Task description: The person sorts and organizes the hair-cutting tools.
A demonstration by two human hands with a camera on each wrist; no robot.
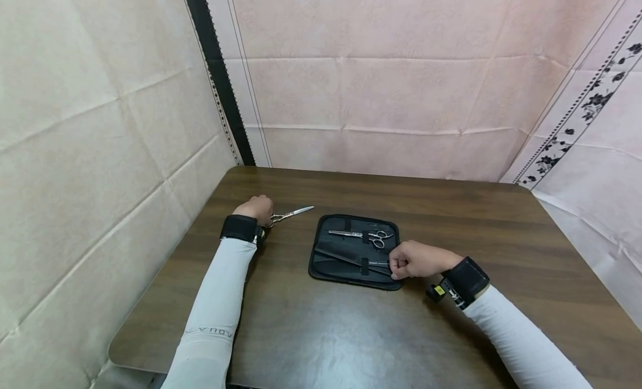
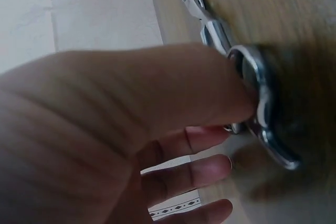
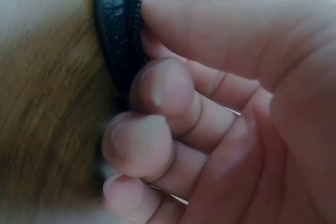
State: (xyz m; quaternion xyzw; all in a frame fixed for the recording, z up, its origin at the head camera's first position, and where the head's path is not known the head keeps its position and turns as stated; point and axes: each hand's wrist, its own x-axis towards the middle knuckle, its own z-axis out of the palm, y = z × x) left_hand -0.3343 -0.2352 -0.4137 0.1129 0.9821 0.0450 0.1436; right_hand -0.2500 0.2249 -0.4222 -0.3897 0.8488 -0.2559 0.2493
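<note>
Head view: my left hand (image 1: 257, 209) curls round the ring handles of a pair of slim silver steel scissors (image 1: 291, 214) lying on the dark brown wood-grain tabletop (image 1: 321, 327), blades pointing toward the black zip-edged fabric tool case (image 1: 326, 266) that lies open flat just beside them. My right hand (image 1: 413, 259) rests curled at the case's near right corner, fingertips pinching its edge. Left wrist view shows my thumb (image 2: 173, 93) pushed against the polished finger ring, the other fingers loosely bent below it.

Done well, I judge this step wants the case pinned steady by the right hand while the left keeps the blades closed and low, sliding rather than lifting, so the tips do not snag the lining.

A second pair of silver scissors (image 1: 362, 234) sits under an elastic strap in the case's upper half; a dark slim tool (image 1: 351, 260) lies strapped below, its kind unclear. Right wrist view shows the case rim as pebbled, leather-like material with fine zipper teeth (image 3: 137, 35). Pale quilted fabric walls surround the tabletop.
</note>
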